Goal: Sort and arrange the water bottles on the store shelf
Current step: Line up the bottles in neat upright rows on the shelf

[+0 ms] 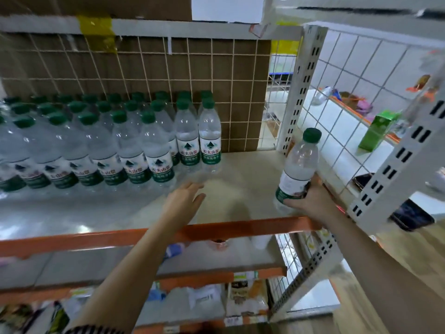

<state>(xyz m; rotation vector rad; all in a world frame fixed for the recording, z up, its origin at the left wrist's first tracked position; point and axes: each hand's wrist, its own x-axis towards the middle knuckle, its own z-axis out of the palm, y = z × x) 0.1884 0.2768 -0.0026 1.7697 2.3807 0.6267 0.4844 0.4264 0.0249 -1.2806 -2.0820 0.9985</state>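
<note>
Shelf; bottle in right hand

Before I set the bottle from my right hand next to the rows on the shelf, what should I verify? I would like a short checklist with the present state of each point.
1. Right hand grips the bottle round its lower part: ok.
2. Green cap on that bottle: ok.
3. Bare shelf to the right of the rows: ok.
4. Left hand out of the landing spot: not ok, it hovers open over that space.
5. Held bottle's logo facing front like the rows: not ok, it does not show.
6. Rows upright: ok.
</note>
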